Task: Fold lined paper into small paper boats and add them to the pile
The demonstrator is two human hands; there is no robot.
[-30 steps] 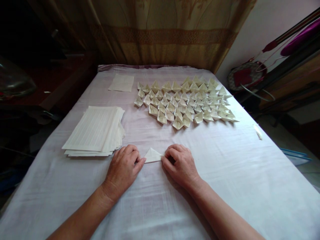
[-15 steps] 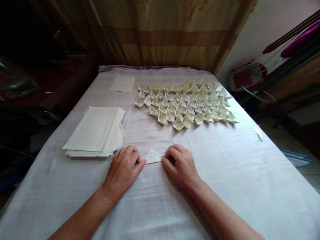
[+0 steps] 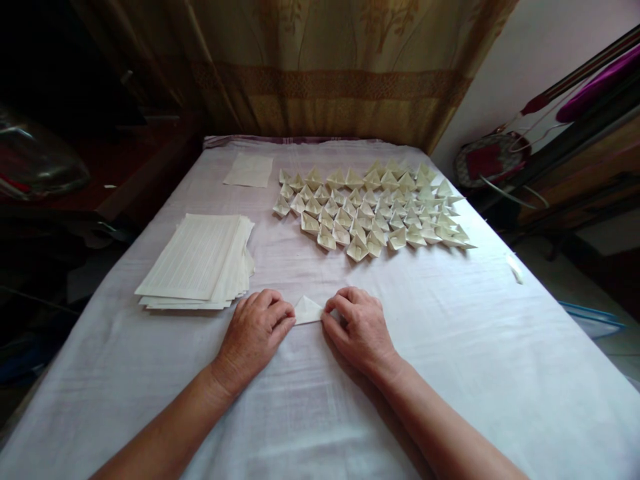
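A small folded triangle of white paper [image 3: 307,310] lies on the white cloth [image 3: 450,347] between my hands. My left hand [image 3: 255,330] has curled fingers pinching the triangle's left corner. My right hand [image 3: 357,327] pinches its right corner, fingers also curled. Both hands rest on the cloth. Beyond them, several finished folded paper boats [image 3: 373,207] stand in close rows. A stack of lined paper sheets [image 3: 197,260] sits just left of my left hand.
A single loose sheet [image 3: 249,171] lies at the far left of the cloth. A small paper scrap [image 3: 515,265] is near the right edge. A patterned curtain [image 3: 330,73] hangs behind; dark furniture stands to the left, cluttered items to the right.
My hands have drawn slightly closer together on the triangle, which looks a little narrower. The view has shifted slightly.
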